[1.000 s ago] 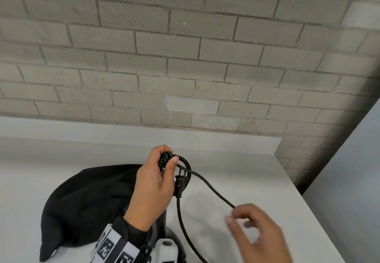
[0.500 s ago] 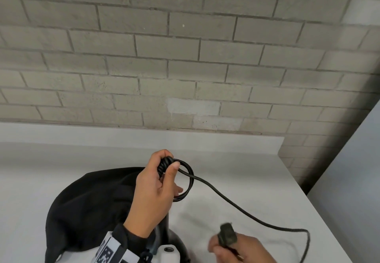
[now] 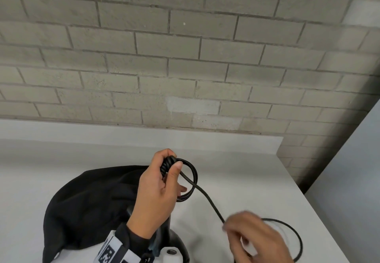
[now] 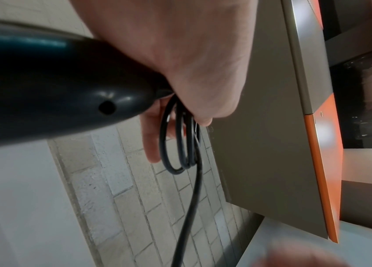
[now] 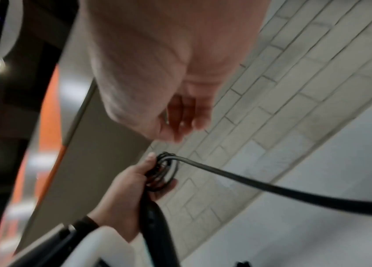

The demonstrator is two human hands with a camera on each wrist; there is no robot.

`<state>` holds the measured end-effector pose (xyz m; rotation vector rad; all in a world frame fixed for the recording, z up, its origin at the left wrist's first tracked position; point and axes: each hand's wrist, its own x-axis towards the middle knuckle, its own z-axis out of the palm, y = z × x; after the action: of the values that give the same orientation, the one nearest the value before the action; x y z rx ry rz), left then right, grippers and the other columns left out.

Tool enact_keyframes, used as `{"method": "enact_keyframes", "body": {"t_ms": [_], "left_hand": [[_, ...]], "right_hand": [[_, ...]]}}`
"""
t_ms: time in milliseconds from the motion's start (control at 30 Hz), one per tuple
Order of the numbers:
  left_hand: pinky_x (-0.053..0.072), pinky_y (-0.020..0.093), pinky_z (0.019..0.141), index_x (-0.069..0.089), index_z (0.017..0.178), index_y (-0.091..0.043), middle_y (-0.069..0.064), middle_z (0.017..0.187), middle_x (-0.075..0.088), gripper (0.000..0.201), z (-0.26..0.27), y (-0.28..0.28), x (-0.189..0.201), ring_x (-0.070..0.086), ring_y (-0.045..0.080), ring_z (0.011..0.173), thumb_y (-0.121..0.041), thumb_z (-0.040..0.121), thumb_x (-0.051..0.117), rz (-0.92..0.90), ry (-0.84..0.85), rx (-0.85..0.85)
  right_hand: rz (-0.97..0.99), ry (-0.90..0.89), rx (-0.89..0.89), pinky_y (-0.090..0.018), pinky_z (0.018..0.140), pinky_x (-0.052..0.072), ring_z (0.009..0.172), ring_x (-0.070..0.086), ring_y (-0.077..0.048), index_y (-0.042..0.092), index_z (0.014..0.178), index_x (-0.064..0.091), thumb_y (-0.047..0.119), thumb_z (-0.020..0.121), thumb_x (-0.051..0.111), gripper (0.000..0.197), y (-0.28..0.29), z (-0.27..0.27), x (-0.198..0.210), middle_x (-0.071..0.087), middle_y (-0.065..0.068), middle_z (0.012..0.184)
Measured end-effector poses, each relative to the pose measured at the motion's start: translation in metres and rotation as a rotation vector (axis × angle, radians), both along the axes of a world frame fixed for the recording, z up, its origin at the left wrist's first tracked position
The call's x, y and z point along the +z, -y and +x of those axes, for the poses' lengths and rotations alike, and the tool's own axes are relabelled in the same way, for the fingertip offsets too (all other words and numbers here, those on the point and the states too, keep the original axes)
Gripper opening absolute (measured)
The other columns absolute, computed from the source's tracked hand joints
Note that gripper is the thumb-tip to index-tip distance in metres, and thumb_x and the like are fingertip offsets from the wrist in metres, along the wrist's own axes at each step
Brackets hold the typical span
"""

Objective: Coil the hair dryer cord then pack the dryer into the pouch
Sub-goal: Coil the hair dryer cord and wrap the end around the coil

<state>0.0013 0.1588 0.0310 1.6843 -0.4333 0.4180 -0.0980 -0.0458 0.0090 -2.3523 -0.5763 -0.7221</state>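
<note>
My left hand point(image 3: 162, 182) grips the black hair dryer point(image 3: 167, 226) by the end of its handle and pinches the coiled loops of the cord point(image 3: 192, 180) against it. The left wrist view shows that handle point(image 4: 55, 86) in the palm, with the coil point(image 4: 180, 144) hanging off the fingers. From the coil a loose length of cord point(image 3: 207, 198) runs down right and in under my blurred right hand point(image 3: 253, 240), whose fingers are curled. More cord point(image 3: 297, 236) loops out behind it. The black pouch point(image 3: 88, 201) lies on the counter at the left.
The white counter point(image 3: 236, 172) ends at a brick wall point(image 3: 185, 67) behind and at an edge on the right. A grey panel point(image 3: 353, 180) stands past that edge. A wrist camera band point(image 3: 111, 250) sits on my left forearm.
My right hand has come up and toward the coil. The cord that trailed wide to the right now curls in a smaller loop behind that hand. The left hand has kept its hold.
</note>
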Motion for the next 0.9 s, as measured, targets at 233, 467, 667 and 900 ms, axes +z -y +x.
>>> {"method": "enact_keyframes", "body": {"t_ms": [233,467,667,900], "left_hand": [[0.06,0.042,0.057,0.053,0.107,-0.03,0.0,0.066,0.055,0.016,0.001,0.003,-0.002,0.058,0.013,0.044,-0.036,0.093,0.054,0.026,0.033,0.011],[0.058,0.025,0.058,0.055,0.105,-0.028,0.005,0.06,0.056,0.013,-0.006,0.001,0.0,0.058,0.013,0.042,-0.039,0.097,0.056,-0.021,0.052,-0.103],[0.062,0.039,0.058,0.056,0.106,-0.033,-0.002,0.07,0.056,0.022,-0.011,0.001,-0.002,0.059,0.016,0.045,-0.043,0.087,0.061,-0.02,0.037,-0.255],[0.057,0.025,0.054,0.061,0.111,-0.035,0.0,0.086,0.065,0.033,-0.015,0.008,-0.004,0.065,0.015,0.055,-0.044,0.081,0.073,-0.025,0.088,-0.261]], "right_hand": [[0.14,-0.42,-0.075,-0.008,0.073,0.038,0.089,0.055,0.003,0.053,0.111,0.039,0.047,0.089,0.054,0.027,-0.048,0.031,0.009,0.056,0.024,0.099],[0.017,0.076,0.011,-0.013,0.063,0.04,0.069,0.049,-0.005,0.019,0.102,0.064,0.029,0.099,0.049,0.019,-0.036,0.036,0.067,0.052,0.008,0.083],[0.173,0.035,0.097,-0.009,0.063,0.037,0.065,0.052,-0.004,0.019,0.09,0.071,0.019,0.093,0.062,0.009,-0.032,0.056,0.096,0.053,0.017,0.069],[0.41,-0.158,0.197,-0.018,0.066,0.05,0.071,0.065,-0.012,0.016,0.082,0.073,0.016,0.094,0.063,0.015,-0.049,0.064,0.089,0.067,0.009,0.071]]}}
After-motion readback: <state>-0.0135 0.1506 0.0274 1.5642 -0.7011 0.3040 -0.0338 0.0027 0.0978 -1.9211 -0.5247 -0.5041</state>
